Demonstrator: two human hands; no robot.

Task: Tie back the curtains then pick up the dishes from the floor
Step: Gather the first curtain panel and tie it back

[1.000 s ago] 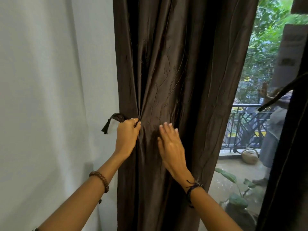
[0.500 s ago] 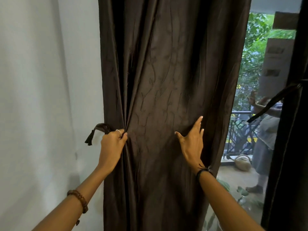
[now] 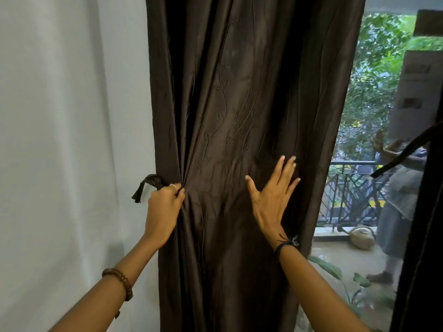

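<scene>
Beside the pale wall [image 3: 60,140], the dark curtain [image 3: 239,104] hangs straight down, my left hand [image 3: 164,208] squeezes its left edge by the tie [image 3: 149,184], and my right hand [image 3: 271,196] lies flat nearer its loose right edge.

Balcony floor [image 3: 335,254] beyond glass: watering can [image 3: 362,239] on it, bare foot [image 3: 380,277] standing nearby.

Curtain [image 3: 239,116] is cut off at top and bottom edge. Tie-back [image 3: 149,184] goes behind the left hand [image 3: 163,212], its end hidden. Second curtain [image 3: 422,236] is cut by right edge. Person outside [image 3: 398,200] is blurred, partly hidden.
</scene>
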